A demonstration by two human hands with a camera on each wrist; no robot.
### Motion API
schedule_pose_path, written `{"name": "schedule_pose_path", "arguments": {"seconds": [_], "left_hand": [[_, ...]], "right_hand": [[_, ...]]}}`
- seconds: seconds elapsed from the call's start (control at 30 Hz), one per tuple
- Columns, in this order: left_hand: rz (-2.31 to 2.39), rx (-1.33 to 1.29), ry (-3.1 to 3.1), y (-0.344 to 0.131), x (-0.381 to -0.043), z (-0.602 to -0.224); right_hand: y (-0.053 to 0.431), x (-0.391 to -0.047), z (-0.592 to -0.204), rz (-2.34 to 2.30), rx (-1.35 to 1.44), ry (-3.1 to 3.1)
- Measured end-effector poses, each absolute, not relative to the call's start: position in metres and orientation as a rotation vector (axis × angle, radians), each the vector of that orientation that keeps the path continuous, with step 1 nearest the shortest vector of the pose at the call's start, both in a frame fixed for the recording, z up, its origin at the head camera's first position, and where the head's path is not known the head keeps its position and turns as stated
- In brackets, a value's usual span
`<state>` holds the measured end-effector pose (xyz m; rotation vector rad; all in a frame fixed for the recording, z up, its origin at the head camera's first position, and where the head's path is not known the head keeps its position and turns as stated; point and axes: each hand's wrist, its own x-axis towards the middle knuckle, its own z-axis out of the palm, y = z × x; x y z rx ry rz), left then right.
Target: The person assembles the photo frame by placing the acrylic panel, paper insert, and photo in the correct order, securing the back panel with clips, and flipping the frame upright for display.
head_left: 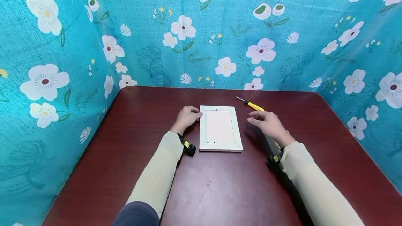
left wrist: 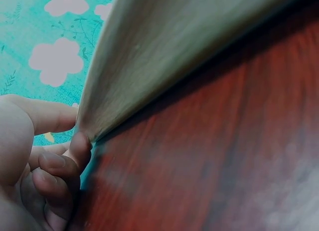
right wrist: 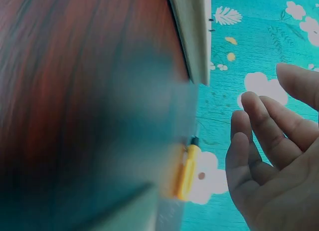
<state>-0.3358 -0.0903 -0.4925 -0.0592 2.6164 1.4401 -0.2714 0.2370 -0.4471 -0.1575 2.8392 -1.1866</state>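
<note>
A white picture frame (head_left: 221, 145) lies on the table, its inset panel (head_left: 220, 126) facing up with small dark marks at its top and bottom edges. My left hand (head_left: 187, 117) grips the frame's left edge near the upper corner. In the left wrist view, the fingertips of that hand (left wrist: 52, 156) meet at the corner of the frame's side (left wrist: 149, 56). My right hand (head_left: 267, 123) hovers to the right of the frame, holding nothing, its fingers loosely bent and apart in the right wrist view. Just beyond it lies a screwdriver (head_left: 255, 106) with a yellow handle.
Under my right wrist, a pale object with a dark side (head_left: 272, 144) is mostly hidden by the forearm. The dark red table (head_left: 138, 142) meets a blue flowered curtain (head_left: 207, 37) at the back and both sides.
</note>
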Motion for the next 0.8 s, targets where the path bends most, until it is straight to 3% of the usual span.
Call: {"name": "schedule_pose_path", "arguments": {"seconds": [0.8], "left_hand": [[1.424,-0.06,2.648,-0.088,-0.338,-0.494]], "right_hand": [[0.281,-0.239,-0.426,-0.85,-0.234,2.907]]}}
